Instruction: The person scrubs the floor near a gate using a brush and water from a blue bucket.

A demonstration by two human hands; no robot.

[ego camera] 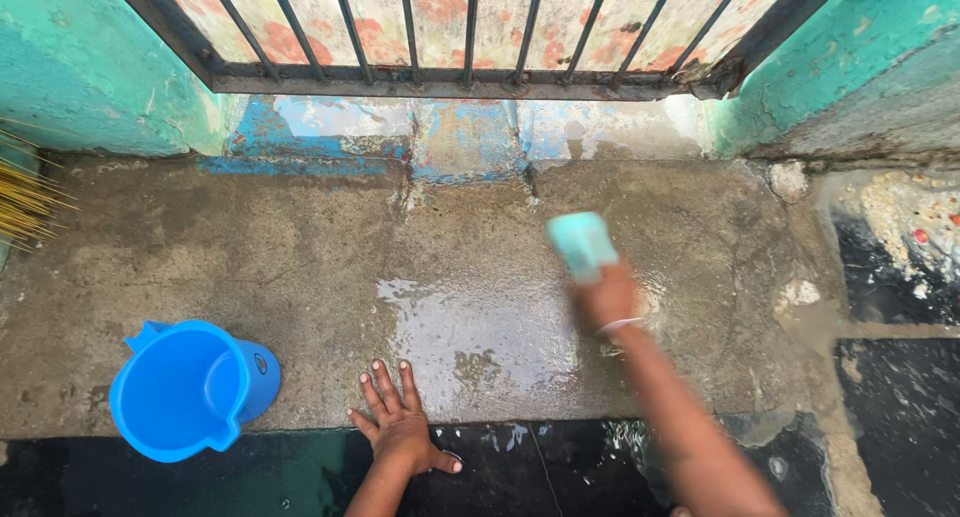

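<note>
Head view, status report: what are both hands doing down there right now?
Left hand flat on wet concrete step. Right hand grips pale teal scrubber, blurred. Blue jug left of hands, apart.

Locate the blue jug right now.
Head view, lower left: the blue jug stands on the concrete step, left of the left hand and apart from it, below the broom bristles.

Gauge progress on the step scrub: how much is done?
Done: wet sheen patch mid-slab. In hand: right hand, blurred, holds a teal scrubber at the patch's right edge; left hand braces flat. Left: the slab toward the blue jug looks dry.
</note>
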